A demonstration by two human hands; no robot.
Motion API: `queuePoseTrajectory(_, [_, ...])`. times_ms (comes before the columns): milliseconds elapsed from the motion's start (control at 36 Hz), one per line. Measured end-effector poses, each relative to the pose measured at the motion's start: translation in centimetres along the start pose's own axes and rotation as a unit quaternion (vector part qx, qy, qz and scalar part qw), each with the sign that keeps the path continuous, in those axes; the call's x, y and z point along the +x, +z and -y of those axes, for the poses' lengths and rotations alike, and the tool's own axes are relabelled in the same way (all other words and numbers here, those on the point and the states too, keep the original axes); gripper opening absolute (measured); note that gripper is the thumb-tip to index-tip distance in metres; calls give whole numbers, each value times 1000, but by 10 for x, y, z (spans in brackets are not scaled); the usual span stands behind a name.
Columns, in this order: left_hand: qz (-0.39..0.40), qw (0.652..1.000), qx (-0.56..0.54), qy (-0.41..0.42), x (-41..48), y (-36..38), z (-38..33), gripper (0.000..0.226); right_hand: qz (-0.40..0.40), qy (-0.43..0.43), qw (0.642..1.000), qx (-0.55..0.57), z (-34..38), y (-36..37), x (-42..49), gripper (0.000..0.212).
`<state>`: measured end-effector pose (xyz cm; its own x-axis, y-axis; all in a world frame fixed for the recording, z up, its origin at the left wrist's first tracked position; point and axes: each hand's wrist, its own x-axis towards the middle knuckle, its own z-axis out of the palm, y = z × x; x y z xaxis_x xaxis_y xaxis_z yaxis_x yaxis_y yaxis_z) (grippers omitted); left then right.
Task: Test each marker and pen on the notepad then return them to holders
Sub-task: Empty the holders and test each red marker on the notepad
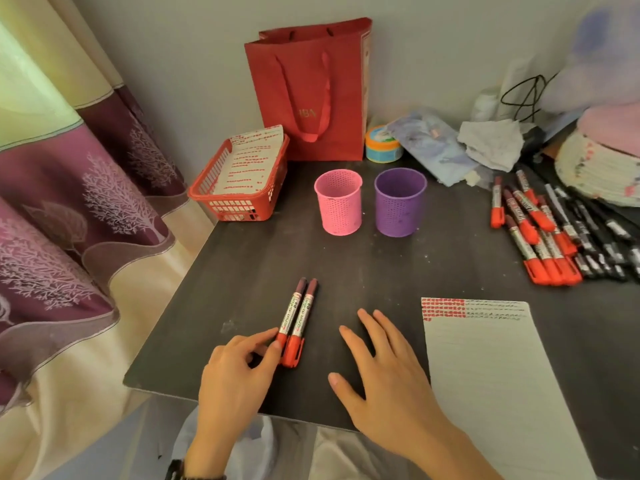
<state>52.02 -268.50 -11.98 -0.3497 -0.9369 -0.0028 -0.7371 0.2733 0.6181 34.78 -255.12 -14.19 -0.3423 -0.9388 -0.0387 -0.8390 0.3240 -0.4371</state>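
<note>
Dark table (346, 265): two holders (338, 202); left hand (235, 368) grip pinches two red markers (298, 320); right hand (388, 386) splayed.

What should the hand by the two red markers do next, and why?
Probably pinch the two red markers and lift them toward a holder. The left hand touches their capped ends, the right hand lies flat holding nothing, red test marks sit on the notepad, and the pink holder and purple holder show no markers.

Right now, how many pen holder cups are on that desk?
2. The pink holder stands upright mid-desk, right of the red basket; the purple holder stands just right of it, not touching. None appears hidden.
</note>
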Motion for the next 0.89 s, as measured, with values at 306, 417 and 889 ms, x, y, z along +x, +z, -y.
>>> queuePoseTrajectory(306, [16, 998, 25, 49, 19, -6, -38, 25, 10, 14, 984, 177, -66, -97, -9, 46])
queuePoseTrajectory(417, [63, 982, 62, 165, 32, 23, -97, 29, -63, 91, 986, 123, -123, -133, -25, 38])
queuePoseTrajectory(889, [185, 944, 94, 256, 116, 212, -305, 52, -92, 285, 953, -46, -213, -115, -82, 66])
